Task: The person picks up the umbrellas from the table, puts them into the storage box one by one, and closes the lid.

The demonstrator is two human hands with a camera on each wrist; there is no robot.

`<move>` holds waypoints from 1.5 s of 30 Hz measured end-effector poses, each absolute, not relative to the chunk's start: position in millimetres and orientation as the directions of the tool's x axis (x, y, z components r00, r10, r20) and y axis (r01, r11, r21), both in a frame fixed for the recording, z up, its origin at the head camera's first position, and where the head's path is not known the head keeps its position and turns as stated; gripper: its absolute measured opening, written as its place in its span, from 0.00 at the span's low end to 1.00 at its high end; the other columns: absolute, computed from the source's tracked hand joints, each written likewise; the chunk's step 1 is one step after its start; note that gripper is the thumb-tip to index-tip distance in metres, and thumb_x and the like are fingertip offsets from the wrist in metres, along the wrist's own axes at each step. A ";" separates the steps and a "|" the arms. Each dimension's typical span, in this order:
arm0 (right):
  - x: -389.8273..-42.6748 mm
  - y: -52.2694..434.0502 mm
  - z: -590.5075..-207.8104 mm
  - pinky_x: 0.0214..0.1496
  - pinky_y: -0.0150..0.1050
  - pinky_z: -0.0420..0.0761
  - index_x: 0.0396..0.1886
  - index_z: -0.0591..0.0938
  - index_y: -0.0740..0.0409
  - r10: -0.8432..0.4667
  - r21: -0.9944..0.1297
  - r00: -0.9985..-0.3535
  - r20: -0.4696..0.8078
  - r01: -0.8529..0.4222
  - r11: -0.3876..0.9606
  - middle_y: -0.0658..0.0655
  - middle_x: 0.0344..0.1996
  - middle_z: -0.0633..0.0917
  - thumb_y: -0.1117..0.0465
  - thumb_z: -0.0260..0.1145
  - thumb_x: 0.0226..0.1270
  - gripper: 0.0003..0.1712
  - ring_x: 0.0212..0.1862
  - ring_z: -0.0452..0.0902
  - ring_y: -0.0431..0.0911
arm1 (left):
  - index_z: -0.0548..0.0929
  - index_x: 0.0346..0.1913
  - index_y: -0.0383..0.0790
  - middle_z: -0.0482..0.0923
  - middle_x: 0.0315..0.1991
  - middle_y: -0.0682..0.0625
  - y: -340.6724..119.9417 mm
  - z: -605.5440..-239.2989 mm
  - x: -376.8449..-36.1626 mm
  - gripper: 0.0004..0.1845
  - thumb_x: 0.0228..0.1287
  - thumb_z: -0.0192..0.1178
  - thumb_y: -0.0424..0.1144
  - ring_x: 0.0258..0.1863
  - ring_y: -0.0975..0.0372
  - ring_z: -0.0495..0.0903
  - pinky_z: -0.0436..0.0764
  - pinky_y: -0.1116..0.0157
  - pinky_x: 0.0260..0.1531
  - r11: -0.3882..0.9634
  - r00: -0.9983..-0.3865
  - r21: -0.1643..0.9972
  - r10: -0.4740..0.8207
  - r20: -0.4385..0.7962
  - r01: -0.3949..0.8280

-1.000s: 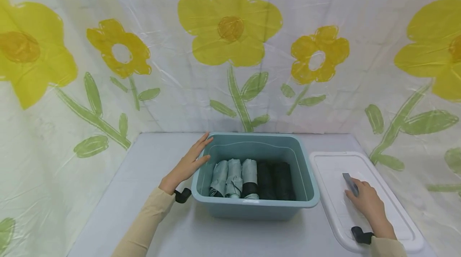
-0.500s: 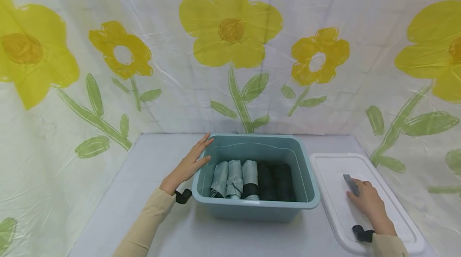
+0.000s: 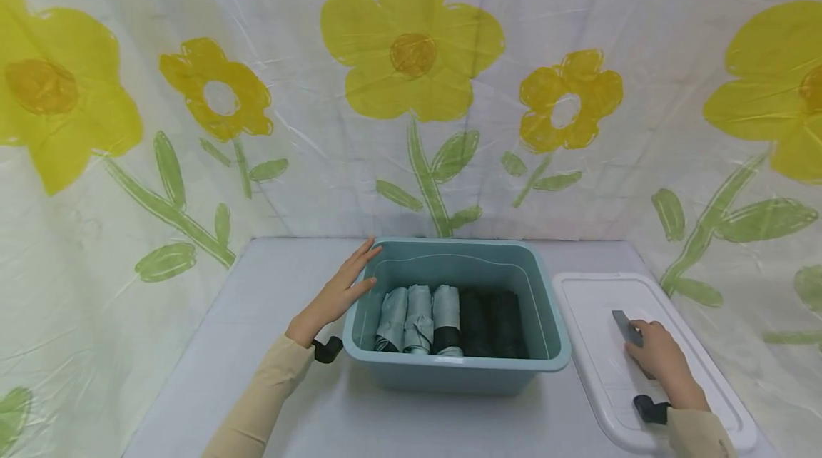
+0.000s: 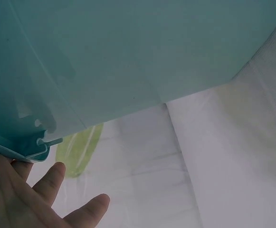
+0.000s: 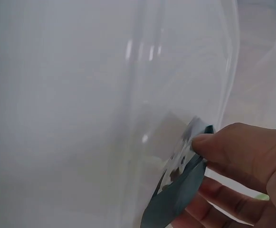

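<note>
1. Head view: teal bin (image 3: 552, 329) sits lower centre of frame, open top. Inside: a row of rolled items (image 3: 417, 319), three pale grey-green at left, dark ones (image 3: 491, 322) at right. From here they look packed side by side.
2. White lid (image 3: 591, 294) lies flat at lower right of frame, just beside the bin, not on it. My read: packing looks done, lidding is what's left. Judgement only.
3. Left hand (image 3: 334, 294): fingers straight, palm flat against the bin's left outer wall, fingertips up near the rim. Holds nothing, just bracing. Left wrist view confirms: bin wall (image 4: 138, 57) fills the top of frame, relaxed fingers (image 4: 52, 178) lower left under the rim lip.
4. Right hand (image 3: 661, 362): rests on the lid, thumb and fingers pinching a small flat grey piece (image 3: 626, 326). Right wrist view shows thumb on top of it (image 5: 183, 190), fingers under. Can't tell what the piece is; maybe a latch or tag.
5. Vs 1 s ago: bin, lid, left hand basically unchanged. Right hand has slid slightly toward lower right of frame, wrist further back along the lid, same pinch on the grey piece. Small camera drift, nothing else.
</note>
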State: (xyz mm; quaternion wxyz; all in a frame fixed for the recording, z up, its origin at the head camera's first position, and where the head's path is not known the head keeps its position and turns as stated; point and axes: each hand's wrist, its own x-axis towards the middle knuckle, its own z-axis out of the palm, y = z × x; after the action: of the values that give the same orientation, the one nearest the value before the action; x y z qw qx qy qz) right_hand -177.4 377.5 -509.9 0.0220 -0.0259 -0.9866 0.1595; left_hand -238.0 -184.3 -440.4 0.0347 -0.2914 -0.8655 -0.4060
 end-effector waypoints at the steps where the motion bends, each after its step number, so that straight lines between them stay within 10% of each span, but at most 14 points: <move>1: -177.7 377.7 -509.6 0.36 0.56 0.75 0.51 0.69 0.82 0.055 -0.313 -0.998 0.037 0.040 0.949 0.78 0.36 0.73 0.65 0.65 0.53 0.29 0.36 0.74 0.65 | 0.53 0.72 0.47 0.38 0.74 0.49 -184.3 -440.6 -238.2 0.30 0.71 0.47 0.40 0.73 0.51 0.40 0.48 0.38 0.63 0.500 -0.827 0.683 0.477 0.297 0.533; 17: -177.6 377.9 -499.2 0.32 0.53 0.76 0.51 0.70 0.80 0.028 -0.330 -0.999 0.041 0.013 0.944 0.75 0.34 0.74 0.66 0.64 0.52 0.29 0.33 0.74 0.60 | 0.54 0.70 0.32 0.39 0.73 0.39 -174.6 -408.3 -216.9 0.29 0.70 0.47 0.35 0.71 0.43 0.40 0.47 0.36 0.62 0.484 -0.838 0.718 0.480 0.261 0.500; 45: -185.7 372.6 -469.7 0.30 0.49 0.75 0.52 0.72 0.76 -0.034 -0.366 -0.990 0.138 -0.083 0.927 0.73 0.37 0.76 0.65 0.65 0.52 0.28 0.34 0.75 0.58 | 0.54 0.70 0.33 0.39 0.73 0.39 -173.3 -405.3 -213.2 0.28 0.71 0.47 0.35 0.72 0.44 0.40 0.46 0.37 0.63 0.479 -0.844 0.727 0.469 0.261 0.491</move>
State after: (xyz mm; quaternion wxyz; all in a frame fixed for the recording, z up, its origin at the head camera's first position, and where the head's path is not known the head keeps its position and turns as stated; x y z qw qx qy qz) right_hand -185.7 372.6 -469.7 0.0647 0.0299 -0.9794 0.1890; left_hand -213.2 -173.3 -405.3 0.0132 -0.2791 -0.8600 -0.4271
